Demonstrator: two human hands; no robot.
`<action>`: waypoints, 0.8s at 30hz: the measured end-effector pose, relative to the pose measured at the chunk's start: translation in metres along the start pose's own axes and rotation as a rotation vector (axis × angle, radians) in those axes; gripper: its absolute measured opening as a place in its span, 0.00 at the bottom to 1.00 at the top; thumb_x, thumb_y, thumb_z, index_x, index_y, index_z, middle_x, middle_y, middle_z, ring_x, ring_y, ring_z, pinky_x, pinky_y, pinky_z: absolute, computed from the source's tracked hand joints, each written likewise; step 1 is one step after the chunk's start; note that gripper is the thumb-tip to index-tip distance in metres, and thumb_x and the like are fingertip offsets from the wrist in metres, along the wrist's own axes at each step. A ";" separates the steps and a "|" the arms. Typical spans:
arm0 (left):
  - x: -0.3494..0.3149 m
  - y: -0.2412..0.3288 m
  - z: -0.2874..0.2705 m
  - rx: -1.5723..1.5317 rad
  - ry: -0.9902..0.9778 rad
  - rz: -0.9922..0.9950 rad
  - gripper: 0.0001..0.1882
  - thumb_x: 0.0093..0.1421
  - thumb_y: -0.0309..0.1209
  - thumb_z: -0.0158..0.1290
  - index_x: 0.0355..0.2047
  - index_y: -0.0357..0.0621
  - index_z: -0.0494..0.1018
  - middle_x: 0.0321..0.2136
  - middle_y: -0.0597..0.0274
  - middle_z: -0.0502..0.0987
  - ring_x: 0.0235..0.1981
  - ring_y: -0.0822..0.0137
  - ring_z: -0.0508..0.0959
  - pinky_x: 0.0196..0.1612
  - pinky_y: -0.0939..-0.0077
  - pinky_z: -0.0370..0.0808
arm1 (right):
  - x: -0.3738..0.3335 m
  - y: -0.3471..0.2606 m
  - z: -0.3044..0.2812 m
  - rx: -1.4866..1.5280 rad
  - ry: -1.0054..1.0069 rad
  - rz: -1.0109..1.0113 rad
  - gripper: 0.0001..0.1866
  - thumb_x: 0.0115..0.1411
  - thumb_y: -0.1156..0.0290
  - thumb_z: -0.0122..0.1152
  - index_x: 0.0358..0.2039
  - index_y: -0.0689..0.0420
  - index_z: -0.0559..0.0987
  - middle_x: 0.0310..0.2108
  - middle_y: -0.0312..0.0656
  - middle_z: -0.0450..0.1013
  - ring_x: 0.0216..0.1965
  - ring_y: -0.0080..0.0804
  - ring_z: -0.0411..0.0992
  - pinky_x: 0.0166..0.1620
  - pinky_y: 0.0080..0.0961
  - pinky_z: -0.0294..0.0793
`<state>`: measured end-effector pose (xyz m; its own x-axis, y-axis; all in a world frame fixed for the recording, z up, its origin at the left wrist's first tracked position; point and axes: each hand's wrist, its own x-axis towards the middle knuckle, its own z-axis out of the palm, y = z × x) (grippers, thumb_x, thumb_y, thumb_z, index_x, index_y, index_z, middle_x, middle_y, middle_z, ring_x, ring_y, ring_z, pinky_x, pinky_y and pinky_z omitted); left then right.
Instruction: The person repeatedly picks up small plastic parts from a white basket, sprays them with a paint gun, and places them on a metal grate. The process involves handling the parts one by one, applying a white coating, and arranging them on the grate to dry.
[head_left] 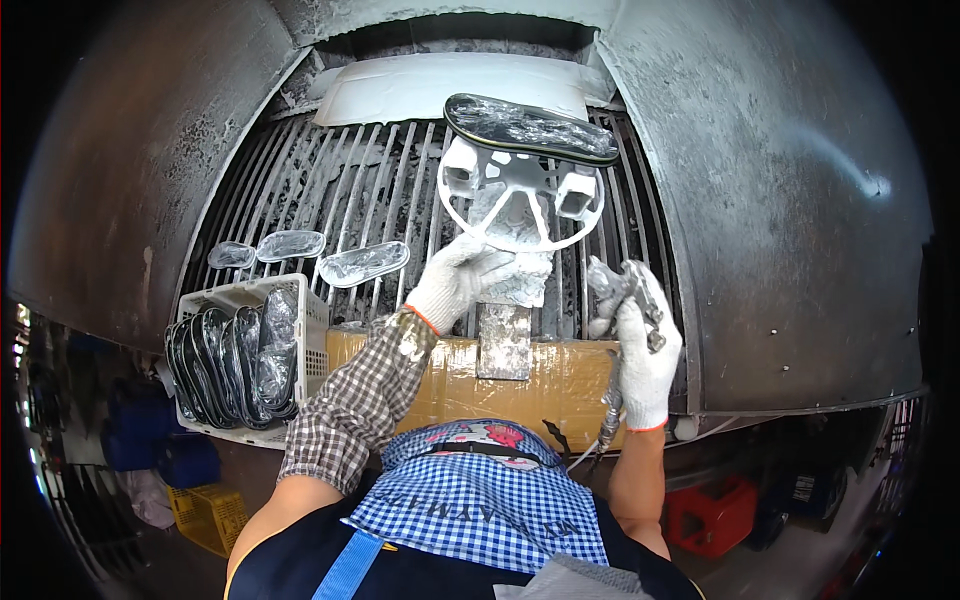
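My right hand (644, 355), in a white knit glove, is closed round a metal spray gun (640, 300) with a hose at its lower end. At the near rim of a white spoked wheel-shaped stand (525, 215) is my left hand (448, 285), also gloved. Its fingers are partly stretched out, and its fingertips seem to touch that rim. Across the stand's far side lies a dark shoe sole (530, 130), its middle covered with crinkled clear film. Just below the stand, a whitened block and a flat metal plate (504, 342) stick out toward me.
Three film-wrapped oval pieces (364, 263) lie on the slatted grate (350, 190), left. A white plastic basket (316, 340) holds several dark-edged soles upright. A taped cardboard box (400, 385) runs along the front. Metal booth walls (790, 250) rise on both sides; a red container (712, 515) is low right.
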<state>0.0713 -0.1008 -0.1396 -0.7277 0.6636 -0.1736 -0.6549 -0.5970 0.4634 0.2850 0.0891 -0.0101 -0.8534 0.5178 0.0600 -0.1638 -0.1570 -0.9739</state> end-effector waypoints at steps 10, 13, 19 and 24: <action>0.022 -0.036 -0.013 -0.034 0.001 -0.045 0.22 0.70 0.30 0.46 0.62 0.33 0.68 0.50 0.44 0.80 0.53 0.51 0.82 0.60 0.53 0.81 | 0.024 -0.042 0.071 -0.157 -0.297 -0.308 0.28 0.68 0.79 0.64 0.67 0.69 0.72 0.64 0.50 0.72 0.62 0.33 0.74 0.63 0.27 0.74; 0.022 -0.040 -0.007 0.800 -0.327 0.288 0.17 0.71 0.33 0.50 0.55 0.37 0.73 0.46 0.49 0.82 0.48 0.54 0.83 0.53 0.58 0.82 | 0.023 -0.056 0.083 -0.159 -0.279 -0.320 0.28 0.72 0.74 0.59 0.69 0.70 0.70 0.65 0.52 0.74 0.64 0.34 0.73 0.68 0.32 0.68; 0.025 -0.049 0.012 0.808 -0.245 0.232 0.17 0.74 0.30 0.46 0.56 0.30 0.70 0.52 0.38 0.79 0.48 0.47 0.84 0.50 0.52 0.86 | 0.036 -0.042 0.079 -0.207 -0.223 -0.392 0.27 0.67 0.79 0.65 0.66 0.69 0.73 0.62 0.52 0.74 0.60 0.35 0.75 0.64 0.32 0.73; 0.024 -0.049 0.025 -0.092 0.047 -0.072 0.19 0.76 0.27 0.45 0.62 0.28 0.67 0.56 0.38 0.78 0.55 0.48 0.83 0.59 0.54 0.84 | 0.041 -0.036 0.075 -0.170 -0.169 -0.362 0.26 0.68 0.78 0.64 0.66 0.69 0.74 0.59 0.52 0.78 0.60 0.35 0.76 0.65 0.32 0.73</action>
<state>0.0909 -0.0446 -0.1447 -0.6854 0.6857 -0.2451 -0.7202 -0.5886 0.3673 0.2185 0.0527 0.0436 -0.8272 0.3669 0.4256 -0.3955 0.1578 -0.9048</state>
